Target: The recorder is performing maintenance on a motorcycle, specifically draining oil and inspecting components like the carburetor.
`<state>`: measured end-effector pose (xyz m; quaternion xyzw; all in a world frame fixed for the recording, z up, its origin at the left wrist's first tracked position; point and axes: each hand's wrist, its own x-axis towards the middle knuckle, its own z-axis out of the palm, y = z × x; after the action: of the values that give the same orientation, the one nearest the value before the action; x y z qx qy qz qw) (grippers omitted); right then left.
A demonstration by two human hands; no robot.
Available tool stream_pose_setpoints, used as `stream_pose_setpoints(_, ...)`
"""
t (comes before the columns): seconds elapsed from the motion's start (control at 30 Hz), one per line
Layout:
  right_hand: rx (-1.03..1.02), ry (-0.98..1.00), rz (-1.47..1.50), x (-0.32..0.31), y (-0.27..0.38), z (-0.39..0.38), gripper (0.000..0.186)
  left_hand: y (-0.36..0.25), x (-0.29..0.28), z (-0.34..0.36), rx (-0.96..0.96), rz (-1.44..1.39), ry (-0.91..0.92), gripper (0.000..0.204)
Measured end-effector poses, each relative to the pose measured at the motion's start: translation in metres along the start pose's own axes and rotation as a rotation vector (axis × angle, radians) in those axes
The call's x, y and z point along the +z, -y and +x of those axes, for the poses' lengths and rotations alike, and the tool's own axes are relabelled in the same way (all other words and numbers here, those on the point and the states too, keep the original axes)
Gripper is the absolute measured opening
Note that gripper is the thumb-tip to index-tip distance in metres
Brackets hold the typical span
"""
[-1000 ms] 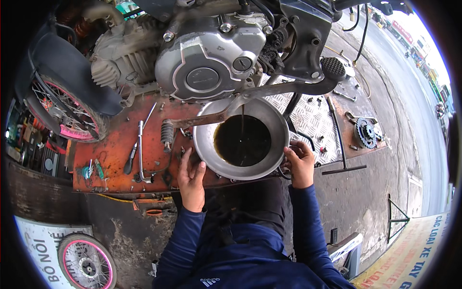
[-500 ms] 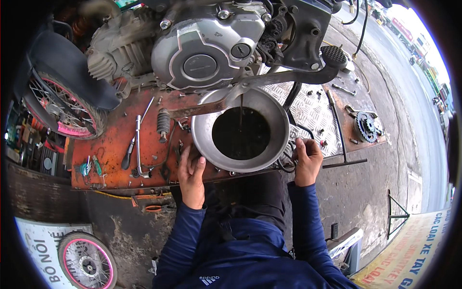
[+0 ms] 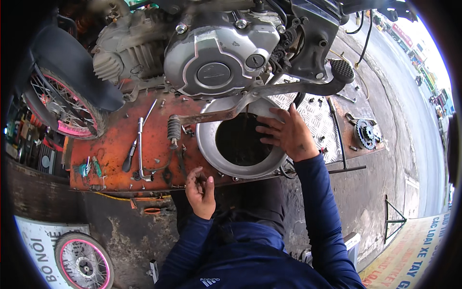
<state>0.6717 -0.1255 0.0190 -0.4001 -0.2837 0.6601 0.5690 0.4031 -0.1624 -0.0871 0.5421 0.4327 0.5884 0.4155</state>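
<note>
A metal basin [image 3: 208, 144] of dark oil [image 3: 240, 147] stands beneath the motorbike engine [image 3: 199, 53]. A thin dark stream from above meets the oil. My right hand [image 3: 291, 132] is open over the basin's right side, its fingers spread toward the oil and holding nothing. Just off the basin's lower left, by the bench edge, my left hand [image 3: 200, 195] is empty with its fingers loosely bent and its thumb apart. A rusty lever with a ribbed rubber peg [image 3: 174, 129] crosses above the basin's back rim.
On the orange bench [image 3: 110, 164] lie a socket wrench [image 3: 140, 144] and a screwdriver [image 3: 129, 156]. A sprocket [image 3: 365, 134] and a black T-shaped bar [image 3: 339, 137] lie to the right. The pedal [image 3: 342, 71] juts out at upper right. A spoked wheel [image 3: 84, 262] rests at lower left.
Both hands have left the basin's rim. My right hand has risen over the basin with fingers spread; my left has drawn back toward me. The whole view has shifted slightly.
</note>
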Motion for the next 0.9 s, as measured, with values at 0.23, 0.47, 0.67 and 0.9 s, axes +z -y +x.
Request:
stream_pose_setpoints(0.23,0.126,0.075,0.141,0.003,-0.001,0.022,0.068,0.003,0.002,0.000,0.069,0.057,0.015,0.035)
stream_pose_setpoints(0.47,0.067,-0.028,0.104,-0.004,0.012,0.010,0.063,0.002,-0.001,-0.002,0.090,0.026,0.032,0.036)
stream_pose_setpoints(0.67,0.044,-0.050,0.043,-0.011,0.020,0.004,0.060,0.003,0.000,-0.002,0.099,0.036,0.031,0.035)
stream_pose_setpoints(0.9,0.062,0.015,0.013,-0.007,0.026,0.012,0.069,0.001,-0.001,-0.003,0.062,0.074,0.024,0.035)
